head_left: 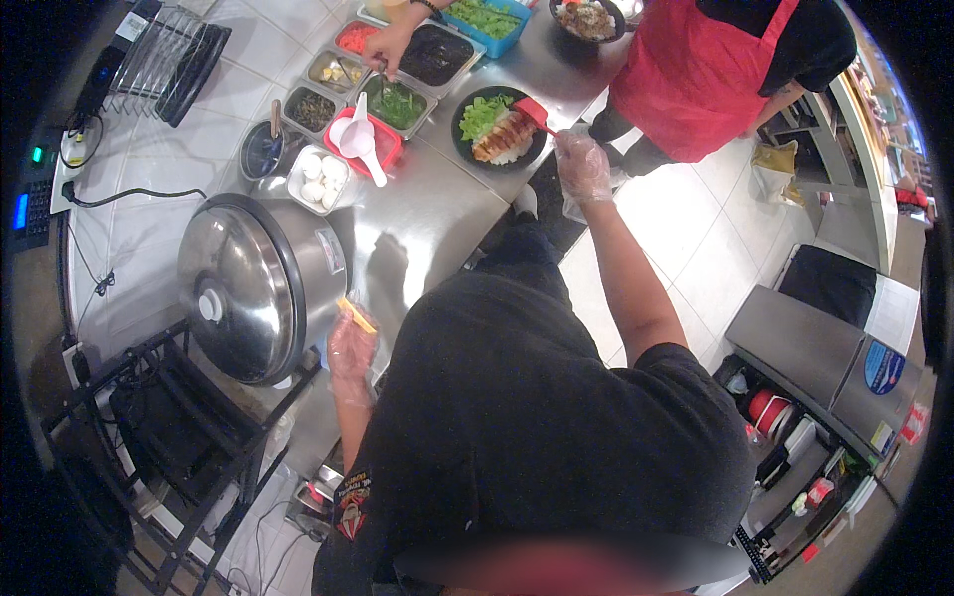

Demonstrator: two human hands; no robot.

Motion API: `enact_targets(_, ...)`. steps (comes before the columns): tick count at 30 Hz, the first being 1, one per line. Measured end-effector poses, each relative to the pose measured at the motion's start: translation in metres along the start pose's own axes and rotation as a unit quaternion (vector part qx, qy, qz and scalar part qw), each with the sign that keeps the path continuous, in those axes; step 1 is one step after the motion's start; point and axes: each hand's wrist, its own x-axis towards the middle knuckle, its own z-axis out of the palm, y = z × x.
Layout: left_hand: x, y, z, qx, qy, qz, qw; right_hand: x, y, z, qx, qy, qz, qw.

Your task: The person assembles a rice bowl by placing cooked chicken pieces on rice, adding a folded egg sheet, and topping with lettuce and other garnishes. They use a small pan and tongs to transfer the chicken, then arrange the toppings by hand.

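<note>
My right hand (581, 167), in a clear plastic glove, is closed around the handle of a red spatula (535, 111). The spatula's blade is at the edge of a black bowl (524, 167), next to browned, sliced meat (505, 137) on white rice, with green lettuce (484, 117) alongside. Lower on the left, my left hand (352, 346), also gloved, is closed on a thin yellow-orange strip (358, 315) whose kind I cannot make out. That hand is beside a large steel rice cooker (243, 288) with its lid down.
A co-worker's hand (390, 48) reaches over chopped greens (399, 104) among several food tubs. White ladles (359, 139) rest on a red container, near peeled eggs (320, 181). A person in a red apron (686, 74) stands across the counter (437, 209). Another filled bowl (588, 20) is farther off.
</note>
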Motion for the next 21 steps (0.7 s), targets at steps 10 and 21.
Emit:
enact_targets(10, 0.011, 0.000, 0.006, -0.018, 0.029, -0.020, 0.999, 0.000, 0.005, -0.005, -0.021, 0.042, -0.067, 0.997)
enact_targets(21, 0.026, 0.000, 0.004, -0.004, -0.016, -0.017, 1.000, -0.004, 0.004, -0.013, 0.015, 0.023, -0.047, 0.999)
